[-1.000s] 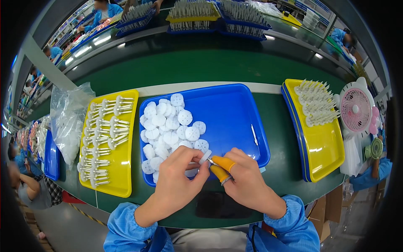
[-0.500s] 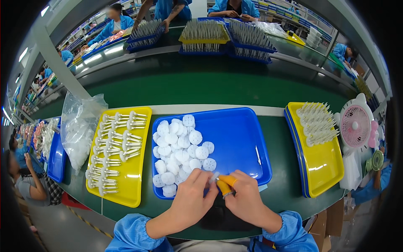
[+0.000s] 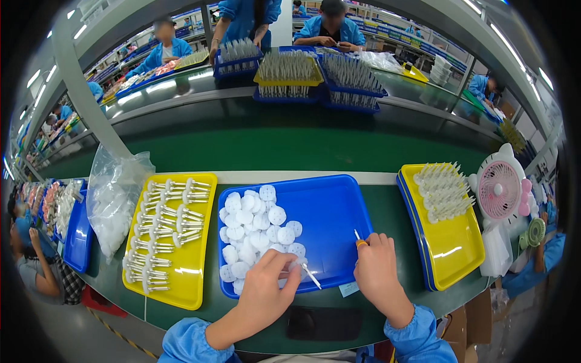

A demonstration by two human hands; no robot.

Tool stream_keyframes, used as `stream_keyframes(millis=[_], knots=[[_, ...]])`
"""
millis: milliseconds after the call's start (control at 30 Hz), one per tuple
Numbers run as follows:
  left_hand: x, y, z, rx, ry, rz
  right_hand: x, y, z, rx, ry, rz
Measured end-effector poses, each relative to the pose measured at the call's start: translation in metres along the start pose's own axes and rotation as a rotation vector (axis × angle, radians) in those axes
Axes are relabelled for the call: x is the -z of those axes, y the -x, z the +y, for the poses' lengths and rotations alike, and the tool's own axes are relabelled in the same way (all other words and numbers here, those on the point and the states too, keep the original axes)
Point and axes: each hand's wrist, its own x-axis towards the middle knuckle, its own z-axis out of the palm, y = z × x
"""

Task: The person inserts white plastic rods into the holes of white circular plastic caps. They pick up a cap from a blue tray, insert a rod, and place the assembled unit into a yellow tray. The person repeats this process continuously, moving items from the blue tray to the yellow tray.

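My left hand point(image 3: 269, 283) is closed, thumb and fingertips pinching a round white plastic disc; a thin white rod point(image 3: 311, 275) with a metallic tip slants from it over the front rim of the blue tray point(image 3: 327, 209). Many loose white discs point(image 3: 245, 216) are heaped in that tray's left half. At the tray's right side my right hand point(image 3: 376, 266) is closed on another thin white rod point(image 3: 357, 234), whose tip shows beyond the fingers. Yellow covers show on a finger of my right hand. My palm hides the rest of that rod.
Left stands a yellow tray point(image 3: 192, 266) with rows of disc-and-rod pieces, beside a plastic bag point(image 3: 115, 206) of white parts. Right are stacked trays point(image 3: 457, 251) and a pink-white fan point(image 3: 499, 187). A black phone-like slab point(image 3: 324, 323) lies in front. Co-workers sit across the bench.
My hands have moved apart. The right hand went right, onto the rod lying in the blue tray; the left still holds its disc, now with the rod showing. A co-worker's tray shifted right.
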Motion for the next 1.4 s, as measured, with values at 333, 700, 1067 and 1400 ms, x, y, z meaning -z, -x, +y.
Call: stream_keyframes(millis=[333,700,1067,1400], knots=[[0.005,-0.003,-0.003,0.085,0.097,-0.033,0.001,-0.01,0.006,0.098,-0.331,-0.086],[0.006,-0.006,0.0,0.045,0.113,-0.057,0.038,-0.004,-0.032,0.216,-0.859,-0.134],[0.004,-0.005,0.0,-0.017,0.021,-0.019,0.025,-0.008,-0.028,0.36,-0.679,-0.093],[0.006,-0.006,0.003,0.025,0.0,0.01,0.032,-0.006,-0.034,0.35,-0.666,-0.087]])
